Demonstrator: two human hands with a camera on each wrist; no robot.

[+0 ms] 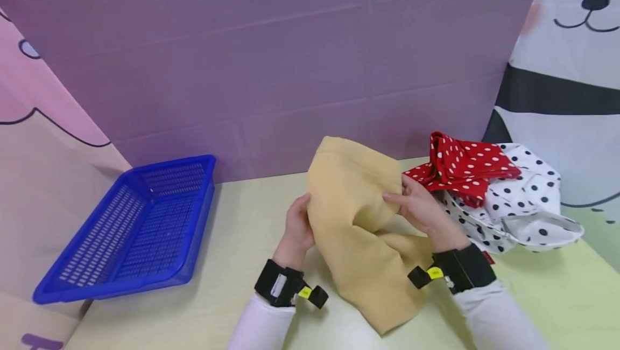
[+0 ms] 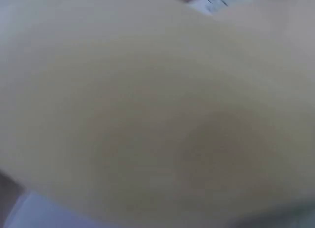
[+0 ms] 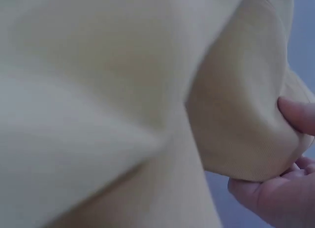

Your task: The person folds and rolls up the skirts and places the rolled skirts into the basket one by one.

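A tan yellow cloth (image 1: pixel 360 221) is lifted above the pale green table (image 1: pixel 232 242), its lower part draping down to the table's near edge. My left hand (image 1: pixel 297 226) grips the cloth's left side. My right hand (image 1: pixel 418 207) pinches its right side, thumb on top. In the right wrist view the cloth (image 3: pixel 147 100) fills the frame and my right hand (image 3: pixel 290 154) pinches a fold between thumb and fingers. The left wrist view shows only blurred tan cloth (image 2: pixel 147 119); the left hand is hidden there.
A blue perforated plastic basket (image 1: pixel 140 226) stands at the table's left. A red polka-dot cloth (image 1: pixel 462 167) lies on a white black-dotted cloth (image 1: pixel 523 199) at the right. A purple panel (image 1: pixel 290 59) backs the table.
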